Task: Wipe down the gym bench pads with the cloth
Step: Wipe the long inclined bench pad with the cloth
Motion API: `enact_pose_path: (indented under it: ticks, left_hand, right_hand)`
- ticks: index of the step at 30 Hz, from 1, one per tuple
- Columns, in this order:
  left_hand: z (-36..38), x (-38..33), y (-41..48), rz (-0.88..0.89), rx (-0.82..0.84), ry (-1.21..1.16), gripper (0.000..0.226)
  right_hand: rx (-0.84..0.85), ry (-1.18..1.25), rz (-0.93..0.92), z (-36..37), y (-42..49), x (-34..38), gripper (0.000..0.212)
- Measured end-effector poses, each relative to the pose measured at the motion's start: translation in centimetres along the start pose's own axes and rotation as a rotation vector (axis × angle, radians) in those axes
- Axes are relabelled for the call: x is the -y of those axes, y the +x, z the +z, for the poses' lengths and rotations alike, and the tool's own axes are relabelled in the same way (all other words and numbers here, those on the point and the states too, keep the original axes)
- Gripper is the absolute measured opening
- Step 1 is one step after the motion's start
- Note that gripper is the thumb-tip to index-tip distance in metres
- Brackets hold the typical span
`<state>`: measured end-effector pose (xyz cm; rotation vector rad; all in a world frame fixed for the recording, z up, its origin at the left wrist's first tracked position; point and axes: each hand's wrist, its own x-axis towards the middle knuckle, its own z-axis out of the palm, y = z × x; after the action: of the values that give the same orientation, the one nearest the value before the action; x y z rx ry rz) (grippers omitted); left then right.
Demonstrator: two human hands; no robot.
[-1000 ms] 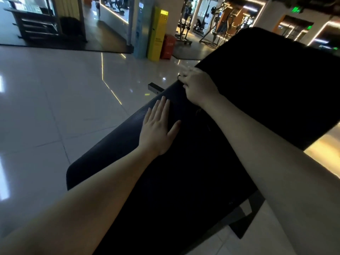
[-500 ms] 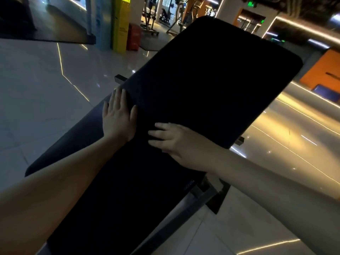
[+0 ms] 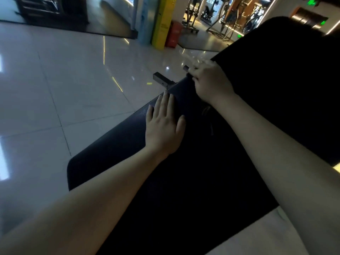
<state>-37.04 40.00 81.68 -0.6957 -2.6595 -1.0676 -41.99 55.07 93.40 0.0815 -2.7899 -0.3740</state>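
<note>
Room: gym hall with a glossy pale tile floor [image 3: 55,89] that reflects the ceiling lights; the light is dim.
Background: a tall yellow box [image 3: 163,23] stands beside a smaller red box [image 3: 173,34] at the far side, and further behind them are training machines [image 3: 220,21] and a green sign [image 3: 311,1].
Seat pad [image 3: 114,153]: dark and long, it runs from the lower middle of the view up toward the centre, and both forearms lie above it.
Back pad [image 3: 285,80]: black and tilted upward, it fills the right upper part and meets the seat pad at a narrow gap.
Frame: a square metal tube end [image 3: 161,80] sticks out over the floor just beside the far end of the seat pad.
Left hand [image 3: 163,129]: flat on the seat pad, palm down, with straight fingers [image 3: 165,105] close together pointing to the gap and the thumb spread to the side; it holds nothing.
Right hand [image 3: 211,81]: lies at the gap, at the left edge where the two pads meet, back of the hand up. Its fingertips are blurred, so I cannot tell how far they are curled or if they hold something.
Cloth: not clearly visible. Some dark folds [image 3: 207,115] show on the pad just below the right wrist, but I cannot tell if this is the cloth.
</note>
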Motion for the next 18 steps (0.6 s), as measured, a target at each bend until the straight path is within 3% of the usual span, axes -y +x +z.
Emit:
enact_pose_path:
  ticks: [8,13,18]
  left_hand:
    - [-1.0,-0.9,0.2,-0.050,0.153,0.110,0.068]
    - [-2.6,3.3,-1.7,0.122,0.249,0.174,0.070]
    - [-3.2,8.6,-6.0,0.118,0.261,0.149,0.084]
  right_hand:
    - [0.074,0.036,0.053,-1.3,-4.3,4.8,0.043]
    - [0.175,0.080,-0.013,-1.4,-9.8,8.6,0.048]
    - [0.239,0.117,-0.109,-1.3,-13.7,11.6,0.045]
